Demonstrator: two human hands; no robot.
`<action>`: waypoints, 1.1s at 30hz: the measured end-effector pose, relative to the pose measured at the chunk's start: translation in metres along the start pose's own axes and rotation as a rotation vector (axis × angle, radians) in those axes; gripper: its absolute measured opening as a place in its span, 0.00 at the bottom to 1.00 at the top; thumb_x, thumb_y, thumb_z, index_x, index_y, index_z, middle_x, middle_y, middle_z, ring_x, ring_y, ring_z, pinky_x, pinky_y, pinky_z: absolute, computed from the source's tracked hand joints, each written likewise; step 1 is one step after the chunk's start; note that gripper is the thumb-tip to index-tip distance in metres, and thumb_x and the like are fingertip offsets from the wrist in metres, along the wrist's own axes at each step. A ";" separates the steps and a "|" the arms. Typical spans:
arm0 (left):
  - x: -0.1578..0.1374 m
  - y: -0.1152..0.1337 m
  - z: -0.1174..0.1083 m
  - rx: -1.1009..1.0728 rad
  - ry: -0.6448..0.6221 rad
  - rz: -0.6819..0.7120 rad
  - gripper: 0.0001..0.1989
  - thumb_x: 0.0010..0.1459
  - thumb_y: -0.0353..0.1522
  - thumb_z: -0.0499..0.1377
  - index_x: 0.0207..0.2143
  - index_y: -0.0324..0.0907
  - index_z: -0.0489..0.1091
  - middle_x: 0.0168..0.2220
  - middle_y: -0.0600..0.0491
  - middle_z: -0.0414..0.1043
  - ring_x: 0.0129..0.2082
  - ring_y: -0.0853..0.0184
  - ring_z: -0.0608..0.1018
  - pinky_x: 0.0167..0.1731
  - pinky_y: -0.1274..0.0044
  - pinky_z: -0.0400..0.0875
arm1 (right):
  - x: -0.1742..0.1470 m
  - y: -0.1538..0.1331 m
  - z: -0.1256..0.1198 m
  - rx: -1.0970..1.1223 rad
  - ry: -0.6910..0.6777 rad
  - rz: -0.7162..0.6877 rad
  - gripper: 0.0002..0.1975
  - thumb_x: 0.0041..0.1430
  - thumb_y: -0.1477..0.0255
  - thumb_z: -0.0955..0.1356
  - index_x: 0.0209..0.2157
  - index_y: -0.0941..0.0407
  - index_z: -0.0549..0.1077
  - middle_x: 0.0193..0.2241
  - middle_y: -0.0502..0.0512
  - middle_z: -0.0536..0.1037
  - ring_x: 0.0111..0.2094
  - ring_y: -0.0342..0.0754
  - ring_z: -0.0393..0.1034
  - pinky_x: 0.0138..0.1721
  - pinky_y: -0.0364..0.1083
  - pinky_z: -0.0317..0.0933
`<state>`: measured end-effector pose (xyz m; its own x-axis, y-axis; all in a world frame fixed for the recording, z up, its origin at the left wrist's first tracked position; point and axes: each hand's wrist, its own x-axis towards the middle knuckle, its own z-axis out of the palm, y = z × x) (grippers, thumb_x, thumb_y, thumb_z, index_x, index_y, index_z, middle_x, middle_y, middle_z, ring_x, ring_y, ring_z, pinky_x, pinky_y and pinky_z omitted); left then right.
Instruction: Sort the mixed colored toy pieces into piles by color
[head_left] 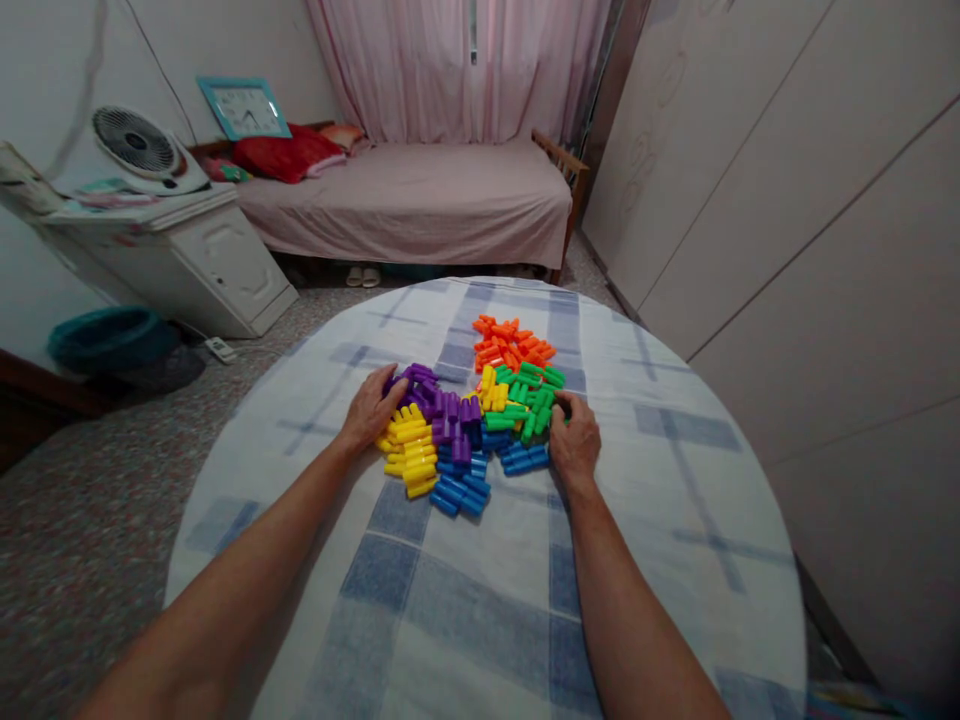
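A pile of plastic building pieces shaped like joined tubes lies on the table, grouped mostly by colour. My left hand (372,408) rests at the pile's left edge, thumb and fingers apart, touching the purple pieces (453,425) and close to the yellow pieces (411,450). On the other side, my right hand (576,437) curves against the green pieces (537,398), its fingers partly hidden. Blue pieces (461,492) lie nearest me, between both hands. Orange pieces (512,345) form the far end of the pile.
The round table (480,640) wears a blue-and-white checked cloth. Beyond it stands a bed (420,195) with a red pillow (285,155). A white cabinet (232,265) carrying a fan (142,150) is at left, above a bin (112,340). Wardrobe doors (810,250) line the right.
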<state>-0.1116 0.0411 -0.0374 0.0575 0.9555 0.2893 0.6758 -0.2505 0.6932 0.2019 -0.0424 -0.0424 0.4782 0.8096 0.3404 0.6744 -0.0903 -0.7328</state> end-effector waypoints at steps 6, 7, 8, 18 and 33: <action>0.000 0.037 0.009 -0.461 -0.046 -0.139 0.24 0.47 0.41 0.61 0.45 0.38 0.70 0.42 0.47 0.74 0.42 0.62 0.76 0.46 0.67 0.69 | 0.000 0.000 0.000 -0.007 0.001 0.010 0.16 0.55 0.70 0.58 0.42 0.56 0.72 0.39 0.56 0.76 0.42 0.49 0.66 0.45 0.48 0.56; -0.001 0.044 0.009 -0.522 -0.071 -0.156 0.24 0.46 0.41 0.62 0.44 0.38 0.70 0.41 0.47 0.75 0.39 0.62 0.76 0.44 0.68 0.70 | 0.000 -0.001 0.000 -0.007 0.003 0.008 0.16 0.55 0.70 0.58 0.42 0.56 0.72 0.39 0.56 0.76 0.42 0.49 0.66 0.45 0.48 0.56; -0.002 0.050 0.008 -0.560 -0.092 -0.160 0.24 0.45 0.41 0.62 0.43 0.38 0.71 0.39 0.48 0.75 0.37 0.63 0.76 0.43 0.68 0.71 | 0.000 -0.001 0.000 -0.006 0.003 0.007 0.16 0.55 0.70 0.58 0.42 0.56 0.72 0.39 0.56 0.76 0.42 0.50 0.66 0.45 0.48 0.57; -0.029 0.127 -0.011 -0.369 -0.213 0.192 0.15 0.56 0.37 0.55 0.41 0.41 0.74 0.43 0.50 0.75 0.45 0.62 0.74 0.48 0.71 0.68 | 0.000 0.000 -0.001 -0.016 -0.005 0.005 0.17 0.55 0.69 0.58 0.42 0.56 0.72 0.40 0.56 0.76 0.41 0.49 0.66 0.45 0.48 0.56; -0.045 0.047 0.019 -0.273 0.188 -0.177 0.20 0.60 0.42 0.48 0.46 0.40 0.70 0.49 0.49 0.72 0.51 0.64 0.71 0.54 0.73 0.62 | -0.001 0.000 0.000 0.002 -0.007 -0.036 0.17 0.56 0.70 0.58 0.41 0.55 0.73 0.40 0.55 0.76 0.41 0.49 0.67 0.44 0.47 0.58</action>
<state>-0.0681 -0.0111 -0.0306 -0.1960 0.9489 0.2475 0.4405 -0.1403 0.8867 0.2010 -0.0433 -0.0433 0.4496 0.8163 0.3626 0.6899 -0.0595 -0.7215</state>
